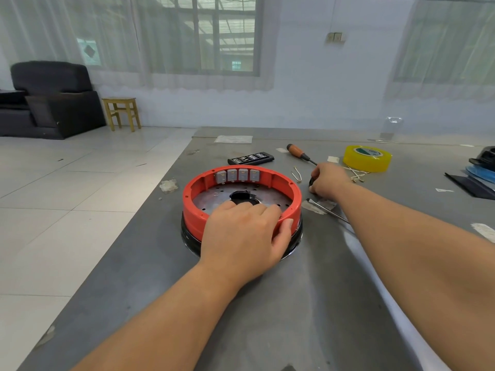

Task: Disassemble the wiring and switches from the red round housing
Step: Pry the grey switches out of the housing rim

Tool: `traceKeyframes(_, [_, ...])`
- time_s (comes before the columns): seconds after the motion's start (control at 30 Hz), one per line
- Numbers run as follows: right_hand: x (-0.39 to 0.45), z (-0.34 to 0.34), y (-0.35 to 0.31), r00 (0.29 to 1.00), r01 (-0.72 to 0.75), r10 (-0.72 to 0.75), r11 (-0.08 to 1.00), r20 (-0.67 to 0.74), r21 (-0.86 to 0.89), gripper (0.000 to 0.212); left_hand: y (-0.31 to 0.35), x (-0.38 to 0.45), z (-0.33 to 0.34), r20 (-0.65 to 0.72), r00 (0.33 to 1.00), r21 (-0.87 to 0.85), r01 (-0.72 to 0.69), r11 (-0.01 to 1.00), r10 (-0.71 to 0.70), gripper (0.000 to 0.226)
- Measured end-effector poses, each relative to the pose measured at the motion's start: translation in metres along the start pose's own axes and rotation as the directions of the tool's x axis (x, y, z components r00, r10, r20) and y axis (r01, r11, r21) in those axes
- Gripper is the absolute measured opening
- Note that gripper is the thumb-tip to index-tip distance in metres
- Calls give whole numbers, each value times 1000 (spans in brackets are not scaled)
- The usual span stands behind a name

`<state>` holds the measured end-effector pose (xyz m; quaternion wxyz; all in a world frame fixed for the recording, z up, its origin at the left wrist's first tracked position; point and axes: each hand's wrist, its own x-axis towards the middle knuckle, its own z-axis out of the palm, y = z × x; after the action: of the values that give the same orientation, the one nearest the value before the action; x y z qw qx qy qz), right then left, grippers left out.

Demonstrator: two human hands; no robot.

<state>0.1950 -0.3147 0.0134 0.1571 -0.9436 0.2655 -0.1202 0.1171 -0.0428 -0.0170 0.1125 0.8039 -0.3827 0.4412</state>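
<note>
The red round housing [197, 194] sits on a black base on the grey table, open side up. Several grey switches [237, 175] line its far inner wall above a perforated metal floor with a dark centre hole. My left hand [245, 234] grips the near rim, fingers curled over it into the housing and thumb outside. To the right of the housing, my right hand [329, 182] is curled round a small black object on the table. Loose wires [297, 174] lie just left of that hand.
A wooden-handled screwdriver [298, 154], a yellow tape roll [367, 158], a black bit case [250, 158] and more wire pieces [356, 175] lie behind the housing. A metal tool [325, 208] lies under my right forearm. Dark and blue items [479, 172] sit at the right edge.
</note>
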Motion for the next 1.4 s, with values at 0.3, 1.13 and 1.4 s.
traceKeyframes(0.3, [-36,-31,10,995,95,-93,994,44,-47,30,0,0,-1,29,1000,-22,0,1000,1,38])
traceKeyframes(1.13, [-157,-39,74,986,-14,-71,866,-150,-500,27,2,-12,-23,164,986,39,-33,999,26,44])
traceKeyframes(1.4, [-158,-34,71,978,42,-161,774,-132,-632,25,25,-18,-21,229,962,144,116,983,-147,41])
